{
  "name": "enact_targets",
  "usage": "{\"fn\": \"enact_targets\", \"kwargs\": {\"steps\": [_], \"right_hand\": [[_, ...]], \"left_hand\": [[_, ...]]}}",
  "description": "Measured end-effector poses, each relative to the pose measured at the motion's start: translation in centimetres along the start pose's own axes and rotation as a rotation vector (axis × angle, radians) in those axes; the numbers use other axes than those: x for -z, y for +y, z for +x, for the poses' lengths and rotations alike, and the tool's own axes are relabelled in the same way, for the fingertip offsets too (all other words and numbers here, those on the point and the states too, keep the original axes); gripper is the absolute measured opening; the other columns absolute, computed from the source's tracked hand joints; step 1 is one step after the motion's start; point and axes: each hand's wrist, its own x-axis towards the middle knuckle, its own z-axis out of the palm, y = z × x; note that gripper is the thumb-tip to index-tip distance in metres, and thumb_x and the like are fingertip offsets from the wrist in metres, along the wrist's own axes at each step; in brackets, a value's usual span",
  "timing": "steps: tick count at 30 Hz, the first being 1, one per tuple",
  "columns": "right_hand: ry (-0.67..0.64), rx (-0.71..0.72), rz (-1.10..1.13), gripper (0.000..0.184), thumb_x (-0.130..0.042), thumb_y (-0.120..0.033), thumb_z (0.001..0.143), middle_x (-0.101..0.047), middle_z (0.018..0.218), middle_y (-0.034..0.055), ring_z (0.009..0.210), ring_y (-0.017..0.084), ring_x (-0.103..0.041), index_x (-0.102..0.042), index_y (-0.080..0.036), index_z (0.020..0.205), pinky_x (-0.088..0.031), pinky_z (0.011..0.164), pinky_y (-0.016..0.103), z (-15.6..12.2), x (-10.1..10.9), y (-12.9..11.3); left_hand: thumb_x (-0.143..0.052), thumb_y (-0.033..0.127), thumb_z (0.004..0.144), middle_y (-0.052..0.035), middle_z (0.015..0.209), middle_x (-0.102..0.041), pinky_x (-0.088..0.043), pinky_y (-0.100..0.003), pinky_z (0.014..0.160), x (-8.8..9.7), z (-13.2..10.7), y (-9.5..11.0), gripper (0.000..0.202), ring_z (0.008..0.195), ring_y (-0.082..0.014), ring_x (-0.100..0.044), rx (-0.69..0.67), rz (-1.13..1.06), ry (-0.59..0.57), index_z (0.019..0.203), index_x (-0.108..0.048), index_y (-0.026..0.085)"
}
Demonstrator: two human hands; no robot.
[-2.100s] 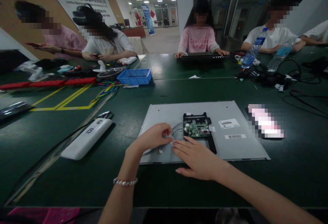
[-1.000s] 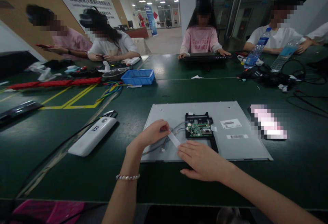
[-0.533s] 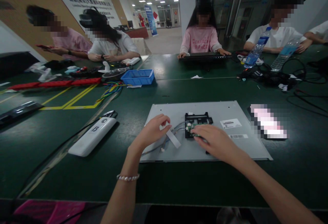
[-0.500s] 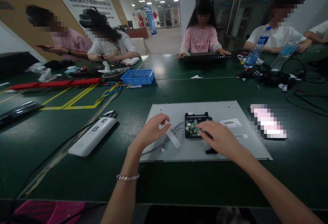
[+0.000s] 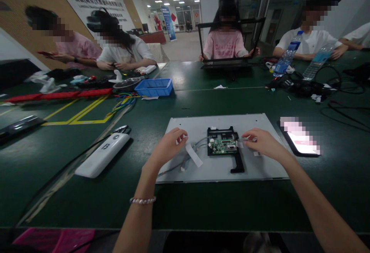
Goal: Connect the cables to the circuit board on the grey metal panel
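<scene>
A flat grey metal panel [image 5: 185, 123], apparently the back of a display, lies on the table before me. On it sits a black plastic bracket [image 5: 238, 162] around a green circuit board [image 5: 221, 146]. My left hand [image 5: 172, 145] hovers over the panel's left part, fingers loosely curled, thumb and fingertips a little apart. Just beside its fingertips, a white strip [image 5: 194, 156] lies across grey cables [image 5: 199, 144] leading to the board. My right hand [image 5: 264, 142] is right of the board, thumb and fingers apart, close to a small whitish piece [image 5: 239, 144] at the board's edge.
A phone [image 5: 300, 137] with a lit screen lies to the right, and a white power bank [image 5: 102, 156] with a cable to the left. A blue bin [image 5: 153, 87] and water bottles [image 5: 289, 54] stand farther back. Across the table, a person holds a black frame [image 5: 231, 22].
My right hand has moved right, off the circuit board, uncovering it and the bracket's lower arm. My left hand has barely shifted. The person opposite has raised a black frame.
</scene>
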Motion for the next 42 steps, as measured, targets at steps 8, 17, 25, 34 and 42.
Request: {"fn": "enact_targets", "kwargs": {"steps": [8,17,25,34,42], "right_hand": [[-0.035,0.032,0.002,0.026,-0.058,-0.033,0.075,-0.06,0.097,0.0079,0.08,0.018,-0.06,-0.066,-0.02,0.096,-0.048,0.072,0.033,0.1,-1.0,-0.3],[-0.038,0.04,0.03,0.012,-0.056,-0.027,0.076,-0.063,0.085,0.0049,0.073,0.016,-0.061,-0.064,-0.019,0.08,-0.048,0.064,0.029,0.3,-1.4,-0.2],[0.117,-0.171,-0.096,0.016,-0.052,-0.028,0.077,-0.067,0.078,0.0043,0.071,0.018,-0.062,-0.064,-0.02,0.082,-0.045,0.064,0.029,0.3,1.2,2.0],[0.244,-0.116,-0.292,0.032,-0.047,-0.03,0.081,-0.058,0.111,0.0119,0.071,0.017,-0.061,-0.062,-0.017,0.106,-0.046,0.072,0.034,0.4,1.0,3.3],[0.186,0.201,-0.214,0.027,-0.05,-0.025,0.083,-0.062,0.108,0.0087,0.102,0.022,-0.056,-0.063,-0.02,0.106,-0.043,0.09,0.036,2.9,-0.7,-2.1]], "left_hand": [[-0.041,0.04,0.09,-0.0033,0.086,-0.061,-0.044,-0.028,0.068,0.6,-0.3,0.5,0.029,0.073,-0.0147,-0.056,0.043,-0.08,-0.036,0.094,-0.061,0.019],[-0.047,0.027,0.084,-0.0014,0.084,-0.066,-0.046,-0.028,0.071,0.3,-0.5,-0.3,0.019,0.076,-0.0151,-0.059,0.019,-0.154,-0.231,0.09,-0.064,0.021],[-0.039,0.022,0.088,-0.0041,0.097,-0.065,-0.045,-0.029,0.075,0.0,-0.2,-1.2,0.025,0.087,-0.0169,-0.059,0.043,-0.052,0.034,0.097,-0.062,0.021],[-0.038,0.017,0.087,-0.0074,0.107,-0.059,-0.043,-0.035,0.085,-1.1,-0.1,-1.7,0.031,0.095,-0.0209,-0.057,0.118,0.168,0.058,0.11,-0.058,0.021],[-0.044,0.017,0.086,-0.0095,0.124,-0.048,-0.038,-0.042,0.093,-1.5,0.0,-0.5,0.039,0.11,-0.0247,-0.048,0.091,0.282,0.143,0.124,-0.046,0.022]]}}
